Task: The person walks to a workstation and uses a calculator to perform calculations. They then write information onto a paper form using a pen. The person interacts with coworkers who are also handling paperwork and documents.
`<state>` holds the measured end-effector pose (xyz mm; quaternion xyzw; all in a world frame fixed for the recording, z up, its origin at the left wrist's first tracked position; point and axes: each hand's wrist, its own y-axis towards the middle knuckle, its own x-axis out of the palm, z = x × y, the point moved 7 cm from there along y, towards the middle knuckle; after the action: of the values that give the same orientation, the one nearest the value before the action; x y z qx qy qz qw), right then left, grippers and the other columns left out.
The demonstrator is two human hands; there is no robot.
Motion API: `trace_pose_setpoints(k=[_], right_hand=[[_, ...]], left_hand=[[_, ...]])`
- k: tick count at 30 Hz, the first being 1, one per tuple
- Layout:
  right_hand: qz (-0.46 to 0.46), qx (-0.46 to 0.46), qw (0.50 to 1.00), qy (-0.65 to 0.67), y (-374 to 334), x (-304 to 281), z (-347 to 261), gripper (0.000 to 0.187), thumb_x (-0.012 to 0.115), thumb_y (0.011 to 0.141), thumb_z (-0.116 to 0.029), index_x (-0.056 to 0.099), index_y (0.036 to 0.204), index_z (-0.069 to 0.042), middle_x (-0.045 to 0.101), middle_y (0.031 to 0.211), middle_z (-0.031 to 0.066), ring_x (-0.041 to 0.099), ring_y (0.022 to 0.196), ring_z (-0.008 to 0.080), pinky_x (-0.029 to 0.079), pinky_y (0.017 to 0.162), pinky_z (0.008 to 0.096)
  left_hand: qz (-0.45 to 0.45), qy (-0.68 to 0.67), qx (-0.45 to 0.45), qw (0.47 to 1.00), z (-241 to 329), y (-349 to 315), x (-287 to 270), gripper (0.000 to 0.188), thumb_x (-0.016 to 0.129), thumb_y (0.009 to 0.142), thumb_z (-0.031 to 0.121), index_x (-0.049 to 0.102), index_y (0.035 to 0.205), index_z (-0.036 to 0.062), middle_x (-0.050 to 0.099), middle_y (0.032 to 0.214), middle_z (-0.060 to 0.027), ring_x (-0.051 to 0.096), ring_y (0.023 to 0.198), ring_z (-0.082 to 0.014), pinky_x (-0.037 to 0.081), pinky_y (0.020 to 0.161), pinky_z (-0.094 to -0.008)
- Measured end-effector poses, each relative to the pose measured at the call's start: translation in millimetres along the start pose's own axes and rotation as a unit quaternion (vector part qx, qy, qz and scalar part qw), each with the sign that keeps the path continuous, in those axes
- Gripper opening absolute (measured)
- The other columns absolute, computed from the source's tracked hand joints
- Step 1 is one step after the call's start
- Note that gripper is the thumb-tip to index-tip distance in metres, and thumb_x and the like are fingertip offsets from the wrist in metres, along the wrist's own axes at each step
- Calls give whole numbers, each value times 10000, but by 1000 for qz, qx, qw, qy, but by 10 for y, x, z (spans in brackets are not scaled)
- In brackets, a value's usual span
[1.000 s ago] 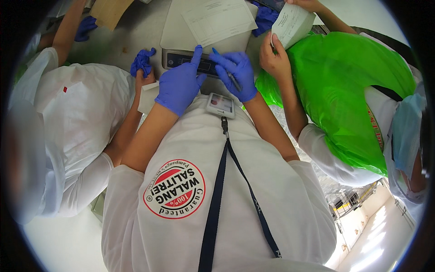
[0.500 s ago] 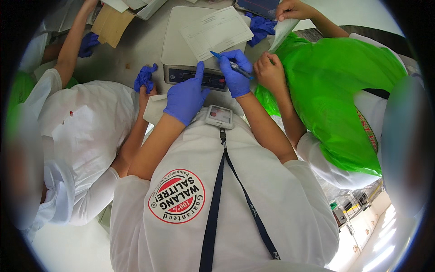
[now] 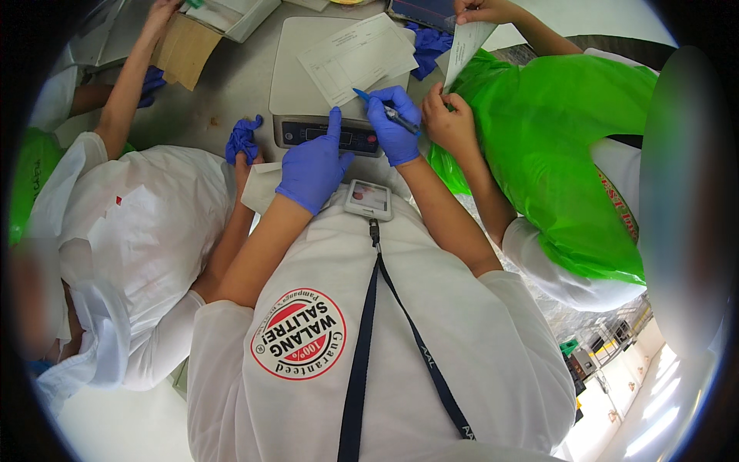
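My right hand (image 3: 393,127), in a blue glove, is closed round a blue pen (image 3: 402,121), its tip near the right part of a printed paper form (image 3: 350,55). More sheets lie under that form, on the pale platform of a weighing scale (image 3: 289,73). My left hand (image 3: 311,171), also gloved in blue, rests over the scale's dark front panel (image 3: 298,132). Its index finger stretches to the form's lower edge and the thumb stands apart; the other fingers are partly hidden. Nothing shows in that hand.
At right, a person in a green apron (image 3: 554,146) holds a paper (image 3: 467,50). A person in white (image 3: 146,208) stands at left with a crumpled blue glove (image 3: 244,138) in hand. An open cardboard box (image 3: 185,52) and a dark blue book (image 3: 423,11) lie on the metal table (image 3: 215,92).
The view has shifted slightly. My hands keep nearly the same pose over the scale and form. The person at right has changed the angle of their paper, and the one at left has leaned a little.
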<state>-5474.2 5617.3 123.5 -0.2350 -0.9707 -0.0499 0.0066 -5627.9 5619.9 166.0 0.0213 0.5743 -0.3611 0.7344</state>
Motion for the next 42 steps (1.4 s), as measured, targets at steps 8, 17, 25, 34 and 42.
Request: trace_pose_setpoints(k=[8, 17, 25, 34, 42], right_hand=[[16, 0, 1000, -25, 2, 17, -12, 54, 623, 811, 3, 579, 800, -25, 580, 673, 16, 526, 607, 52, 443, 552, 226], [55, 40, 997, 21, -4, -85, 98, 19, 588, 865, -8, 570, 870, -12, 620, 841, 55, 585, 737, 98, 485, 697, 240], [108, -39, 992, -53, 23, -216, 4, 209, 531, 914, -60, 588, 1108, -7, 620, 1061, 92, 596, 1001, 175, 461, 851, 285], [-34, -148, 924, -351, 37, -153, -57, 373, 614, 841, -144, 575, 1204, -70, 551, 1319, 145, 583, 1021, 307, 426, 879, 379], [-49, -211, 883, -416, 117, -71, -174, 415, 658, 809, -220, 584, 1207, -127, 543, 1335, 90, 564, 916, 258, 412, 891, 406]], left_hand=[[-6, -1, 2, 1000, -38, 8, 27, 838, 641, 837, 341, 185, 1487, 71, 678, 781, -169, 664, 628, -312, 524, 551, -428], [-32, 16, -10, 999, -91, 92, 61, 840, 638, 840, 347, 178, 1489, 77, 679, 785, -171, 664, 634, -323, 528, 562, -431], [-86, 44, -12, 995, -32, 241, 46, 844, 642, 835, 341, 192, 1474, 24, 679, 813, -142, 668, 669, -280, 528, 595, -409], [-102, 55, -4, 993, -24, 398, 115, 859, 638, 835, 362, 172, 1485, 50, 681, 795, -154, 666, 643, -308, 524, 574, -429], [-118, 45, -6, 992, -32, 443, 148, 869, 638, 834, 353, 152, 1490, 56, 679, 802, -178, 668, 657, -329, 525, 573, -442]])
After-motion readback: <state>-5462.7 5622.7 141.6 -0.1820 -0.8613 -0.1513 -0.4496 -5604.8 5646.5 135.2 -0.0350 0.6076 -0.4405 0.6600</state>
